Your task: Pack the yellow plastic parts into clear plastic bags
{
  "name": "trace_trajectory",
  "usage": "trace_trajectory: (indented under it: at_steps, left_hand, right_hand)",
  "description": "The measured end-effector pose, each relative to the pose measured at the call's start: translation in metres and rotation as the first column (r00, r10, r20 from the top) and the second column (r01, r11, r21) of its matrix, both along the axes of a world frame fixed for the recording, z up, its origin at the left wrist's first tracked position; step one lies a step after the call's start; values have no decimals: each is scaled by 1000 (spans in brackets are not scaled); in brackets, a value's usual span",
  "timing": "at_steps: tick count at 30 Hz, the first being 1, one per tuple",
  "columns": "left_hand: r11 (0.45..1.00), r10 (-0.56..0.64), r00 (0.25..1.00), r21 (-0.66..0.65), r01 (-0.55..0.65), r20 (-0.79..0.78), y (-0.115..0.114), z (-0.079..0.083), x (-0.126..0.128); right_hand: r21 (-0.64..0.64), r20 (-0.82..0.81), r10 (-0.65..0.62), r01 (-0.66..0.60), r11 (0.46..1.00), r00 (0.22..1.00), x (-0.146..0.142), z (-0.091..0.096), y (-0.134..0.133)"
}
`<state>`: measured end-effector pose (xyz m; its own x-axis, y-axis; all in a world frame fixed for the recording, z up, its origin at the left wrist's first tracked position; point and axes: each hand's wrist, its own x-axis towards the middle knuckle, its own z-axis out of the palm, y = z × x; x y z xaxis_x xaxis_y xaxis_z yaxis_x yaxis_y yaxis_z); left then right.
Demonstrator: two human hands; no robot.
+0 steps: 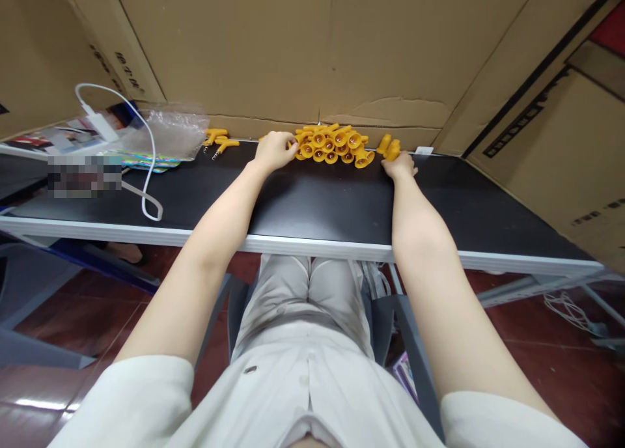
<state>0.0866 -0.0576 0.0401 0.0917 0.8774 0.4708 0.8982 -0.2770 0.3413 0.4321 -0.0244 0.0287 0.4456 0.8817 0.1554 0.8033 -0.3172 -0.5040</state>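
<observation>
A heap of yellow plastic bell-shaped pieces [330, 146] lies against the cardboard at the back of the black table, round open ends facing me, with metal showing inside several. At the heap's left end is my left hand [275, 151], fingers curled and thumb towards the nearest pieces; what they pinch, if anything, is hidden. To the right, my right hand [401, 166] rests low on the table with bent fingers, right against a few separate yellow pieces [390, 148]; its grip is partly hidden. Farther left lie yellow T-shaped corkscrew handles [225, 143] with metal spirals.
Clear plastic bags [168, 132], a white cable [152, 155] and a pixelated item [84, 176] occupy the table's left side. Cardboard walls [273, 51] enclose the back and sides. A small white piece [424, 150] lies at the back right. The metal table edge [317, 247] runs before me.
</observation>
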Motion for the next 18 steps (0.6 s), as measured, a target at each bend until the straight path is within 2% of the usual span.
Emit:
trace_trajectory:
  at_steps: [3,6,10,13,18]
  left_hand:
    - [983,186,978,-25,-184,93,-1,7,-15]
    - [947,321,932,-63,-315,165,-2,11,-37]
    - [857,512,837,-175,-484,195,-3,4,-64]
    - [792,587,791,-325,-517,171,-3,-9,-78]
    - [716,611,788,-475,-512,73,-3,-21,-87]
  right_hand:
    - [0,-10,35,-35,999,999,2,0,-2]
    - [0,-1,47,-47,999,999,3,-1,-1]
    - [-18,25,45,-44,999,999,4,-2,0]
    - [-31,37,44,-43,999,998,4,-2,0]
    - [-12,33,62,-62,998,998,6,-4,3]
